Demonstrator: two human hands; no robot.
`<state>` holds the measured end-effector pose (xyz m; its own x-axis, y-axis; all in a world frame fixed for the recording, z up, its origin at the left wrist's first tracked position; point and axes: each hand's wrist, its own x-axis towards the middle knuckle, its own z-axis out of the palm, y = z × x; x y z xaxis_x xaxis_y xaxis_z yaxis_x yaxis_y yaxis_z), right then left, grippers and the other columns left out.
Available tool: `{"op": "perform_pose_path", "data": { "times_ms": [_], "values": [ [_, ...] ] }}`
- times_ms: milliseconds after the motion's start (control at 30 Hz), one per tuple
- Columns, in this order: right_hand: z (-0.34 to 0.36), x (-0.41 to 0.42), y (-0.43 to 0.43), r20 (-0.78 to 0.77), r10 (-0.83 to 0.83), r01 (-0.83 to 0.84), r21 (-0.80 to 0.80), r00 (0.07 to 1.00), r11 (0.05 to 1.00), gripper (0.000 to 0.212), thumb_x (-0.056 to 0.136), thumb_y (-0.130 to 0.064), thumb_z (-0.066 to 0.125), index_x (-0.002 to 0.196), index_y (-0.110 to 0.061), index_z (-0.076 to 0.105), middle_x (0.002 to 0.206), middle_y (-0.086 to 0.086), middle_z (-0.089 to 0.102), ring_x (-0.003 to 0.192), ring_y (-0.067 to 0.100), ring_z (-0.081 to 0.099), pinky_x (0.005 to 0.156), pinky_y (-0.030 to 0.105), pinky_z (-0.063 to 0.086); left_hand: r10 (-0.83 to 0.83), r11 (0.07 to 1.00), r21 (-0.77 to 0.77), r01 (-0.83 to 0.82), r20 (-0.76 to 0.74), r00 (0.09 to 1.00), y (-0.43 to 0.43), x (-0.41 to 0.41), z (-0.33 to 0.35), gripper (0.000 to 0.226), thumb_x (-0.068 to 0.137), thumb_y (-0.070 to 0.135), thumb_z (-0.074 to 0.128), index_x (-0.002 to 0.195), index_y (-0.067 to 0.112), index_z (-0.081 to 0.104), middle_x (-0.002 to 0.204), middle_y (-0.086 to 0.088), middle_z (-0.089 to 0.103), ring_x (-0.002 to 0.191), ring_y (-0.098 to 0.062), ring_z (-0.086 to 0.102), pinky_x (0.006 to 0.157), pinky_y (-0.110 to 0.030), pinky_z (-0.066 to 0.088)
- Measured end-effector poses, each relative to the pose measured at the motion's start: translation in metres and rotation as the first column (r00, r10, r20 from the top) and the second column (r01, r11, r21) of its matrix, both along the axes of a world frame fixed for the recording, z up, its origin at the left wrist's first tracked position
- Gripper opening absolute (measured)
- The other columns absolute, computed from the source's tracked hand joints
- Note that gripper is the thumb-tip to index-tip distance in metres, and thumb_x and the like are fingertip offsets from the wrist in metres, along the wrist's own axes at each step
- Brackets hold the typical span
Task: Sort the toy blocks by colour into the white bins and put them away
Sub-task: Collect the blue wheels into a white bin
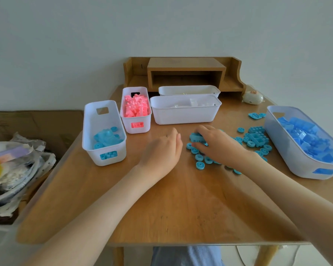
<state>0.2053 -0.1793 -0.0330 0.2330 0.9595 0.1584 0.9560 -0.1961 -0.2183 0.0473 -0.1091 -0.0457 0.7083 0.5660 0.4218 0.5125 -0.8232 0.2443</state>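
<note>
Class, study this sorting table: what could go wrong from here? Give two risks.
1. The loose teal rounds lie around the right hand and forearm; a sweep may roll them off the table.
2. They sit beside the blue bin, far from the teal bin: mis-sorting is possible.

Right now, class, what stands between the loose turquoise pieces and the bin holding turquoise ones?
Only the left hand, which sits between the turquoise pieces and the turquoise bin; the right hand grips some.
</note>
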Motion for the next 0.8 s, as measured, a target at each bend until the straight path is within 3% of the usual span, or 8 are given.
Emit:
{"op": "perform_pose_path", "data": {
  "times_ms": [200, 333, 433, 500, 600, 700, 800],
  "values": [
    [0.017, -0.034, 0.027, -0.238, 0.11, -0.053, 0.236, 0.965, 0.97, 0.022, 0.091, -0.028, 0.057, 0.109, -0.016, 0.052, 0.098, -0.004, 0.052, 0.077, 0.007, 0.048, 0.061, 0.011, 0.039, 0.113, 0.964, -0.26, -0.05, 0.233, 0.966, 0.004, -0.003, 0.019, 0.02, 0.101, 0.032, 0.029, 0.091, 0.019, 0.041, 0.062, 0.008, 0.044, 0.052, -0.009, 0.048, 0.042, -0.011, 0.03],
    [0.026, -0.056, 0.045, -0.584, 0.109, 0.035, 0.229, 0.804, 0.973, 0.015, 0.092, -0.029, 0.056, 0.101, -0.018, 0.053, 0.083, -0.001, 0.057, 0.055, 0.008, 0.049, 0.048, 0.014, 0.045, 0.206, 0.931, -0.363, -0.034, 0.45, 0.869, 0.012, -0.013, 0.044, 0.025, 0.101, 0.027, 0.032, 0.081, 0.02, 0.043, 0.067, 0.007, 0.046, 0.06, -0.003, 0.051, 0.048, -0.007, 0.038],
    [0.035, -0.073, 0.063, -0.674, 0.126, 0.016, 0.201, 0.728, 0.979, 0.016, 0.089, -0.026, 0.06, 0.101, -0.021, 0.052, 0.085, -0.003, 0.055, 0.056, 0.009, 0.052, 0.054, 0.016, 0.049, 0.313, 0.911, -0.398, -0.103, 0.508, 0.802, 0.033, -0.031, 0.065, 0.027, 0.102, 0.022, 0.031, 0.081, 0.014, 0.046, 0.068, 0.005, 0.045, 0.06, -0.009, 0.047, 0.047, -0.009, 0.037],
    [0.04, -0.086, 0.073, -0.665, 0.174, -0.035, 0.218, 0.726, 0.975, 0.02, 0.087, -0.023, 0.062, 0.103, -0.023, 0.049, 0.086, -0.008, 0.052, 0.061, 0.01, 0.054, 0.055, 0.015, 0.049, 0.423, 0.858, -0.484, -0.173, 0.472, 0.774, 0.057, -0.045, 0.071, 0.029, 0.101, 0.023, 0.029, 0.088, 0.009, 0.05, 0.071, 0.002, 0.048, 0.063, -0.01, 0.045, 0.05, -0.014, 0.034],
    [0.046, -0.107, 0.085, -0.58, 0.283, -0.157, 0.259, 0.763, 0.953, 0.026, 0.088, -0.016, 0.061, 0.108, -0.025, 0.047, 0.089, -0.015, 0.048, 0.072, 0.008, 0.054, 0.053, 0.007, 0.047, 0.629, 0.657, -0.729, -0.195, 0.385, 0.676, 0.097, -0.067, 0.069, 0.026, 0.097, 0.023, 0.03, 0.083, 0.014, 0.05, 0.078, -0.007, 0.051, 0.068, -0.018, 0.049, 0.056, -0.026, 0.035],
    [0.047, -0.123, 0.095, -0.386, 0.395, -0.322, 0.241, 0.834, 0.916, 0.037, 0.088, -0.013, 0.06, 0.123, -0.02, 0.049, 0.115, -0.005, 0.05, 0.102, 0.01, 0.052, 0.076, 0.015, 0.049, 0.733, 0.501, -0.858, -0.111, 0.352, 0.582, 0.122, -0.083, 0.067, 0.023, 0.092, 0.018, 0.031, 0.078, 0.011, 0.049, 0.066, -0.008, 0.044, 0.048, -0.017, 0.036, 0.046, -0.022, 0.028],
    [0.044, -0.132, 0.101, -0.18, 0.516, -0.496, 0.149, 0.837, 0.856, 0.041, 0.09, -0.014, 0.057, 0.129, -0.023, 0.048, 0.131, -0.003, 0.044, 0.118, 0.011, 0.04, 0.091, 0.018, 0.039, 0.774, 0.408, -0.91, -0.067, 0.306, 0.555, 0.132, -0.089, 0.068, 0.026, 0.091, 0.016, 0.03, 0.073, 0.011, 0.049, 0.06, -0.004, 0.043, 0.042, -0.015, 0.033, 0.037, -0.016, 0.026]
  ]
}}
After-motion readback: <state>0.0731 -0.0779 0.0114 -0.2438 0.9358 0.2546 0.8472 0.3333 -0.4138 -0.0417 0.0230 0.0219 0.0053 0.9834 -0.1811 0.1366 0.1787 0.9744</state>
